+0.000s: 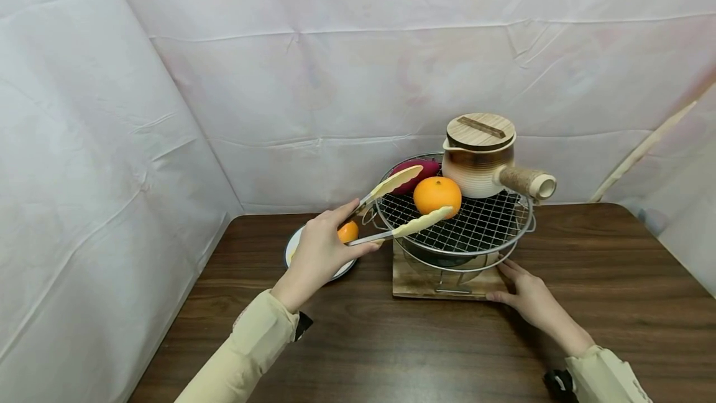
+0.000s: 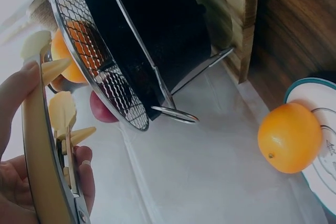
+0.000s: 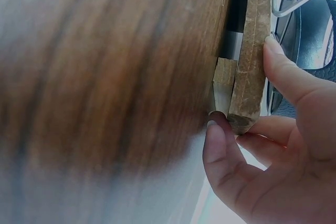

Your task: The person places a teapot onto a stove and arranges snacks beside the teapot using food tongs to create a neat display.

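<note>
My left hand holds a pair of tongs with cream, scalloped tips. The tips are spread apart, one on the far side and one on the near side of an orange. That orange sits on the round wire mesh of a tabletop grill; whether the tips touch it, I cannot tell. Behind it lies a dark red, elongated sweet-potato-like piece. At the wooden board under the grill, my right hand pinches the near right corner, thumb on top and fingers at the edge.
A ribbed clay pot with a wooden lid stands at the back right of the mesh, its wrapped handle jutting right. Left of the grill, a blue-rimmed plate carries another orange, partly hidden by my left hand. White cloth hangs behind the table.
</note>
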A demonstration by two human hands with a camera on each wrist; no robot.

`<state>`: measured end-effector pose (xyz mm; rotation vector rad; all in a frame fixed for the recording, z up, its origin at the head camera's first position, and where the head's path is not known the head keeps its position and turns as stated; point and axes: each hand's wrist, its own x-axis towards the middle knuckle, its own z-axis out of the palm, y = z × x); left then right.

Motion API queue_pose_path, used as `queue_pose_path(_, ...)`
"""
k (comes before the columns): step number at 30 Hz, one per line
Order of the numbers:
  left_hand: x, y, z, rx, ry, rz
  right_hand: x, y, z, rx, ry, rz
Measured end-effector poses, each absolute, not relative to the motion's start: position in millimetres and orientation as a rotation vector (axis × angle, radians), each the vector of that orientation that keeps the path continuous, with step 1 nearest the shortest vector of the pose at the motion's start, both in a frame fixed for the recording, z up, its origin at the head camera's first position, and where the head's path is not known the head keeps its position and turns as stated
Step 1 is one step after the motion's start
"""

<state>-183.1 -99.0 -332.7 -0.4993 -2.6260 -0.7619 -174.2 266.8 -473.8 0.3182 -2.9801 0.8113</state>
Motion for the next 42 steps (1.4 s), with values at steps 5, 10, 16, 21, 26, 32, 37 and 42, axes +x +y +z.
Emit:
queue_pose_path(5, -184.0, -106.9, -334.9, -0.434, -2.615, -0.787, -174.4, 266.7, -473.3, 0.315, -2.988, 0.814)
queue_pose_path(10, -185.4, -117.8, -339.2, -0.374, -2.603, -0.841, -173.7, 266.4, -472.6, 0.321, -2.988, 0.810)
queue_pose_path(16, -186.9, -133.8, -344.9, -0.314, -2.604, -0.879, -172.8, 265.4, -471.5, 0.314, -2.999, 0.821)
queue_pose_path(21, -187.9, -149.1, -348.3, -0.264, -2.586, -0.882, -173.0, 265.4, -471.1, 0.313, -2.997, 0.823)
queue_pose_path(26, -189.8, -163.0, -353.9, -0.222, -2.577, -0.890, -172.9, 265.3, -471.2, 0.307, -3.002, 0.825)
queue_pose_path(32, -194.5, -175.7, -363.4, -0.154, -2.597, -0.875, -173.3, 265.5, -471.7, 0.307, -3.002, 0.822)
queue_pose_path(37, -198.0, -185.3, -369.8, -0.102, -2.606, -0.854, -173.4, 265.4, -471.6, 0.308, -2.999, 0.814)
queue_pose_path(42, -199.5, -192.5, -375.9, -0.073, -2.601, -0.828, -173.8, 266.2, -472.6, 0.307, -3.001, 0.806)
